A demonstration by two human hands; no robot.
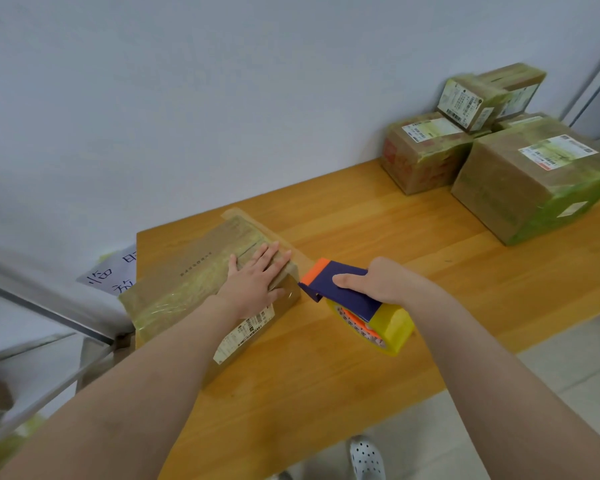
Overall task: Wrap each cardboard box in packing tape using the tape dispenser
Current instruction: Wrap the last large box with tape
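A flat cardboard box (191, 275) wrapped in shiny tape lies at the left end of the wooden table (361, 358). My left hand (257, 278) presses flat on its right end, fingers straight and spread. My right hand (378, 280) grips the tape dispenser (347, 289), a blue and orange frame with a yellow tape roll (387, 329) under it. The dispenser's orange front edge sits just right of the box's corner. A strip of tape (267, 233) runs along the box's far edge onto the table.
Several taped cardboard boxes (520, 181) with shipping labels are stacked at the table's far right against the wall. A paper sign (115, 271) hangs left of the table. A metal rack (49, 313) stands at the left. My white shoe (366, 459) shows below the table's near edge.
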